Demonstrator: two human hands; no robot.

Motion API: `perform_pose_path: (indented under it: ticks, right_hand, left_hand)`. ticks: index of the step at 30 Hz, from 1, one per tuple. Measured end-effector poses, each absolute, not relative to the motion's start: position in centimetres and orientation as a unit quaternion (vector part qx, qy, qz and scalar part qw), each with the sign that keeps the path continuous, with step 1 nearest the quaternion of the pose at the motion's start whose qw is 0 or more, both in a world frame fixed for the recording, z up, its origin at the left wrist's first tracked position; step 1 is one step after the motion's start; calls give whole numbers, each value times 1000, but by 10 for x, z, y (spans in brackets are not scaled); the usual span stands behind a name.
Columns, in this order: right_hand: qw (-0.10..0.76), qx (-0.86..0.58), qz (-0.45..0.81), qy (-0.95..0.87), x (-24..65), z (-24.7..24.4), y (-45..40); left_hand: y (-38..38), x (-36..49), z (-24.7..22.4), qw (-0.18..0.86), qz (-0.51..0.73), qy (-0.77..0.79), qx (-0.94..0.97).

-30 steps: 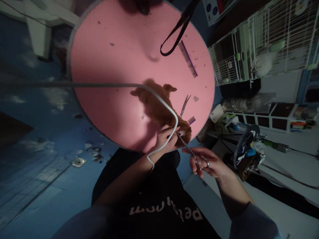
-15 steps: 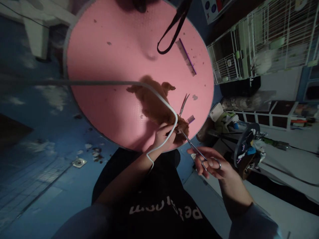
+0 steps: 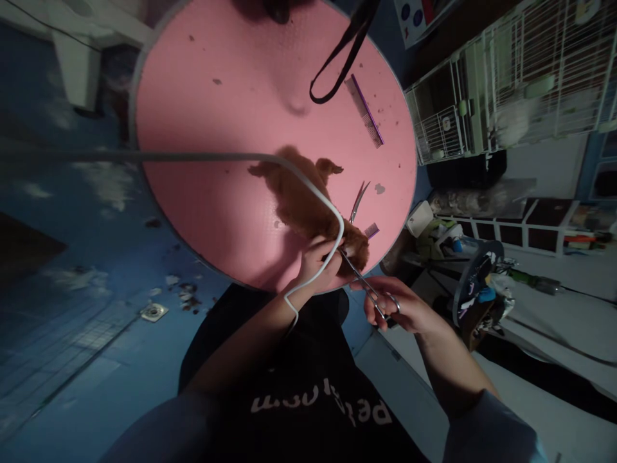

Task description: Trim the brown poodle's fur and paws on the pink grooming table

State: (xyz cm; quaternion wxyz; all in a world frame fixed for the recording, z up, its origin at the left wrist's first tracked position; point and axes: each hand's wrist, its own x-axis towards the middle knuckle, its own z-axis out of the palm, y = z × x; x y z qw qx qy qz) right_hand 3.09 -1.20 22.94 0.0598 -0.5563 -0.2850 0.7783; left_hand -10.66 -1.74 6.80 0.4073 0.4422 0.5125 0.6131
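Observation:
A small brown curly-haired dog (image 3: 306, 199) lies or stands on the round pink table (image 3: 207, 128), its head toward the near right edge. My left hand (image 3: 318, 260) is closed around the dog's muzzle or chin; the exact hold is partly hidden. In my right hand (image 3: 393, 305) is a pair of scissors (image 3: 359, 275), fingers through the handle rings, blades reaching the dog's face beside my left fingers. Just past the dog's head lie curved scissors (image 3: 359, 202) and a comb (image 3: 371, 229), both partly covered by the dog.
A long purple-backed comb (image 3: 367, 116) lies farther back, near a hanging black loop strap (image 3: 332, 74). A pale cable or bar (image 3: 193, 156) crosses above the dog and hangs by my left wrist. Wire cages (image 3: 511, 83) and a round tool tray (image 3: 475, 283) stand to the right.
My right hand has moved left and slightly up, carrying the scissors so the blades sit closer to my left fingers at the dog's face. The left hand keeps its hold.

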Motion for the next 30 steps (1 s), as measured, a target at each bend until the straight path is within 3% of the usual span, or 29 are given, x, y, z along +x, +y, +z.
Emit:
perform_pose_path:
  ticks: [5, 30]
  right_hand:
    - [65, -564, 778, -269, 29, 234, -13]
    - [272, -599, 739, -147, 11, 236, -47]
  left_hand:
    - [-16, -106, 68, 414, 626, 502, 431]
    - [-15, -97, 67, 403, 617, 530, 420]
